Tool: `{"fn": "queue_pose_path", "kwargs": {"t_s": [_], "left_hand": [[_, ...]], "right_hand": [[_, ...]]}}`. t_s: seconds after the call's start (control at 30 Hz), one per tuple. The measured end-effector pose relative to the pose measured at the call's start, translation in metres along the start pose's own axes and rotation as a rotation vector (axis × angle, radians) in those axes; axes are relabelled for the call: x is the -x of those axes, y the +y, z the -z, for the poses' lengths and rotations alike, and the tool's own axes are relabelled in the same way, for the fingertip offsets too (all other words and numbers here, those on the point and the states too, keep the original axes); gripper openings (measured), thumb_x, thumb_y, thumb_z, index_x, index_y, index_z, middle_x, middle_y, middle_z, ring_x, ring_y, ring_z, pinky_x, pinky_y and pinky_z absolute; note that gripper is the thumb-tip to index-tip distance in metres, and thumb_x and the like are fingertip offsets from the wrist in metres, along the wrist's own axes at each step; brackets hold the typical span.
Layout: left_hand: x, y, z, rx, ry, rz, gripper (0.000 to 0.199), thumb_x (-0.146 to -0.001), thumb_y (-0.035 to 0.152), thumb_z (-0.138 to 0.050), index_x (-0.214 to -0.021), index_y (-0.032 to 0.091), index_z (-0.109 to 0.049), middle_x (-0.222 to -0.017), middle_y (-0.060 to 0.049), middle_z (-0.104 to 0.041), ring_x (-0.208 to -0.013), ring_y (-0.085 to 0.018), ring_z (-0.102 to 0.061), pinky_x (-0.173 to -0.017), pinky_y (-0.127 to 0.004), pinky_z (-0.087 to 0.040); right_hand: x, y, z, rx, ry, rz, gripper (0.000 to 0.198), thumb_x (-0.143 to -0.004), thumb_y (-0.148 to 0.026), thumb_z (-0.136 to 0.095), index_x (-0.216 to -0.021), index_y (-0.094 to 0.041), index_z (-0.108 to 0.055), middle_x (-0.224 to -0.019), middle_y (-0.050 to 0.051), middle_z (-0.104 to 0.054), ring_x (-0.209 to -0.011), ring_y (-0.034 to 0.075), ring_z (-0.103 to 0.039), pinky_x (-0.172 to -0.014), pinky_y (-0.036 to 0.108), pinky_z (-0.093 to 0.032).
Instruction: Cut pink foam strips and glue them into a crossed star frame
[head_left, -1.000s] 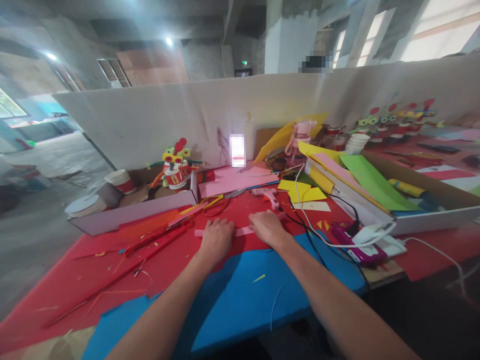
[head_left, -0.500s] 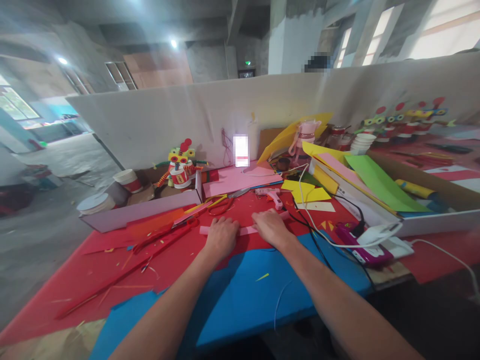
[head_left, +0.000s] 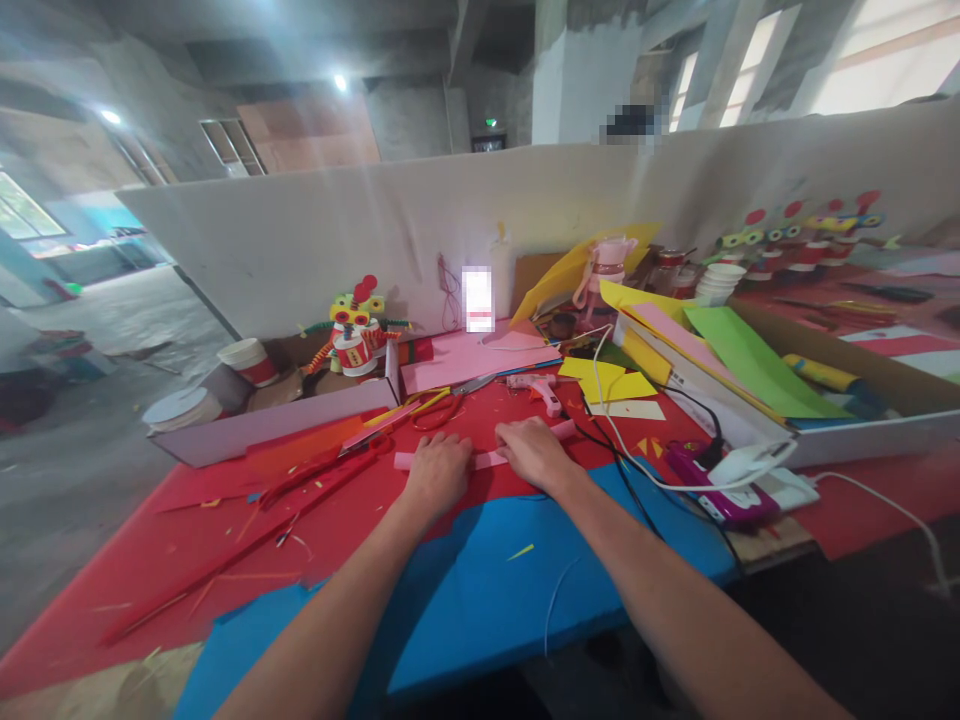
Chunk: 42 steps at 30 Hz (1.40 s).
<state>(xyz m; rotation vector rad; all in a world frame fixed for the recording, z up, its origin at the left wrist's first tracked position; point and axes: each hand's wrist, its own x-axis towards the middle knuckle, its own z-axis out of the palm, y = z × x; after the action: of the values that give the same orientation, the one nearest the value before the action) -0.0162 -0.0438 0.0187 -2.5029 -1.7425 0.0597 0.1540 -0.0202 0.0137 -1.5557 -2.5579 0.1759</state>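
Note:
A narrow pink paper roll (head_left: pixel 489 460) lies crosswise on the red table covering, just beyond the blue sheet (head_left: pixel 510 560). My left hand (head_left: pixel 441 472) is curled over its left part, fingers closed on it. On its right part rests my right hand (head_left: pixel 536 452), fingers also bent round the paper. Both ends of the roll stick out past my hands; the fingertips' undersides are hidden. A pink glue gun (head_left: pixel 541 390) lies just beyond my right hand. Yellow-handled scissors (head_left: pixel 442 405) are beyond my left hand.
At the left stands a box (head_left: pixel 277 420) with paper cups and a cup figure (head_left: pixel 356 335). Yellow paper pieces (head_left: pixel 611 382), a purple power strip (head_left: pixel 712 485) with white cables, and a white box (head_left: pixel 862 448) of coloured paper are to the right. A pale partition (head_left: pixel 315 220) runs behind.
Both hands stay on the pink paper roll with hardly any movement. The whole view has shifted slightly.

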Motion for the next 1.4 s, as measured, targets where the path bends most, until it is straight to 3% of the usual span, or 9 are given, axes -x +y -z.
{"fn": "queue_pose_path", "kwargs": {"t_s": [0.47, 0.73, 1.4], "left_hand": [[0.0014, 0.0011, 0.0042, -0.003, -0.038, -0.005, 0.026, -0.092, 0.018, -0.04, -0.098, 0.017, -0.066, -0.095, -0.012, -0.066, -0.099, -0.028, -0.058, -0.082, -0.04, -0.039], [-0.0006, -0.0003, 0.0034, 0.017, -0.058, 0.022, 0.026, -0.086, 0.01, -0.042, -0.097, 0.014, -0.065, -0.095, -0.014, -0.067, -0.1, -0.029, -0.059, -0.085, -0.041, -0.039], [-0.0015, -0.0005, -0.0002, -0.041, 0.016, -0.006, 0.024, -0.088, 0.011, -0.043, -0.098, 0.016, -0.064, -0.095, -0.013, -0.066, -0.097, -0.028, -0.059, -0.084, -0.041, -0.038]], "right_hand": [[0.0006, 0.0075, 0.0004, -0.095, -0.027, 0.036, 0.011, -0.09, -0.018, -0.053, -0.092, -0.019, -0.064, -0.098, 0.006, -0.072, -0.095, 0.02, -0.064, -0.077, 0.029, -0.035], [0.0, 0.0039, 0.0008, -0.093, -0.045, -0.025, 0.014, -0.092, -0.022, -0.051, -0.096, -0.019, -0.064, -0.102, 0.007, -0.072, -0.099, 0.02, -0.064, -0.081, 0.03, -0.036], [0.0004, 0.0011, 0.0002, -0.016, -0.019, -0.031, 0.018, -0.093, -0.023, -0.049, -0.099, -0.018, -0.064, -0.105, 0.01, -0.072, -0.1, 0.023, -0.066, -0.08, 0.032, -0.04]]}}
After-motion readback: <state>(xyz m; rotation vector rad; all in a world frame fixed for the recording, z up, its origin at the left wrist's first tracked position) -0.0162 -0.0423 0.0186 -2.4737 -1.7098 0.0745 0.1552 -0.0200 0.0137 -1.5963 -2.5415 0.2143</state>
